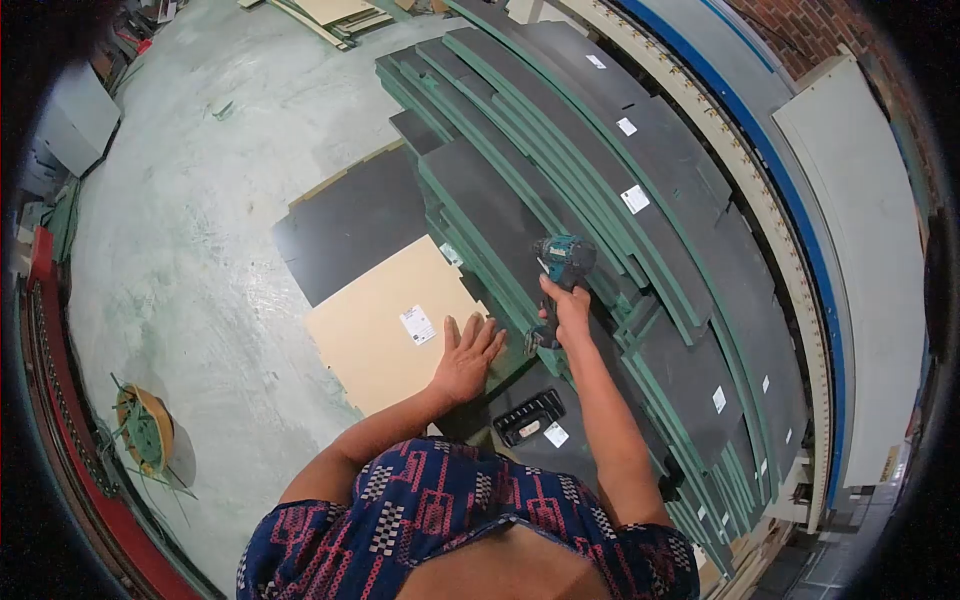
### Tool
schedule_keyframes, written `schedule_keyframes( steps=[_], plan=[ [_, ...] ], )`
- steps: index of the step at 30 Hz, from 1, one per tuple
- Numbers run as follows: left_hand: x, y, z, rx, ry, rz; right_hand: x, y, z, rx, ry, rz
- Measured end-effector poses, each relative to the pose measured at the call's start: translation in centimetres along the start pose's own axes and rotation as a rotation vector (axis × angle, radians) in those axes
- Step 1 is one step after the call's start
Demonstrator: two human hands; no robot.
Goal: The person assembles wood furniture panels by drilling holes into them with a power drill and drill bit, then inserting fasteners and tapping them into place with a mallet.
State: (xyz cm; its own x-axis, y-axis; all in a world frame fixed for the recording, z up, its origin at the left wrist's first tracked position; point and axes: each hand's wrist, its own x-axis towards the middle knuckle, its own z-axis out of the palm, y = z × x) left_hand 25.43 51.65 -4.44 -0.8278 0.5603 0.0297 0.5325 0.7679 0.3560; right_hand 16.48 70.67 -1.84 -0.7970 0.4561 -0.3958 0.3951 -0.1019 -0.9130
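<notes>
away from the drill [569, 260], a tub [164, 424] holds strips [142, 436].

The short-sleeved navy top [440, 490] bears reddish line motifs, pale checks and an apparently dark-edged neckline [510, 518].

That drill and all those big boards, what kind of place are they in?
Probably a workshop or small factory. You can see stacks of dark, green-edged boards, a drill held in the right hand, and a yellow container of green strips on the floor.
</notes>
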Motion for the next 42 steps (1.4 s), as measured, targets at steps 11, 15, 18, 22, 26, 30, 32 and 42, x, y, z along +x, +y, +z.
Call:
schedule_keyframes(
  steps=[11, 15, 18, 22, 26, 30, 32, 42],
  plan=[
    [-0.2, 0.2, -0.4, -0.014, -0.013, 0.000, -3.4, 1.4, 0.1, -0.032, -0.123, 0.049],
    [-0.2, 0.0, 0.2, 0.015, 0.020, 0.004, -3.4, 2.1, 0.3, -0.035, -0.098, 0.034],
    [-0.3, 0.0, -0.1, -0.030, 0.023, 0.005, -3.8, 2.0, 0.0, -0.004, -0.184, 0.015],
    [-0.7, -0.9, -1.1, -0.310, 0.123, 0.002, -3.7, 1.7, 0.2, -0.056, -0.179, 0.014],
    [-1.3, -5.2, -2.3, -0.372, 0.323, -0.145, -3.7, 1.9, 0.2, -0.122, -0.127, 0.086],
    [-1.4, -10.7, -4.4, -0.069, 0.250, -0.384, -3.6, 2.3, 0.5, -0.112, -0.120, 0.104],
    [-1.6, -11.9, -4.7, -0.026, 0.208, -0.419, -4.0, 1.5, 0.9, -0.152, -0.092, 0.158],
    [-1.8, -11.8, -5.1, -0.005, 0.203, -0.410, -9.4, 1.2, 0.8, 0.048, -0.058, 0.098]
  ],
)
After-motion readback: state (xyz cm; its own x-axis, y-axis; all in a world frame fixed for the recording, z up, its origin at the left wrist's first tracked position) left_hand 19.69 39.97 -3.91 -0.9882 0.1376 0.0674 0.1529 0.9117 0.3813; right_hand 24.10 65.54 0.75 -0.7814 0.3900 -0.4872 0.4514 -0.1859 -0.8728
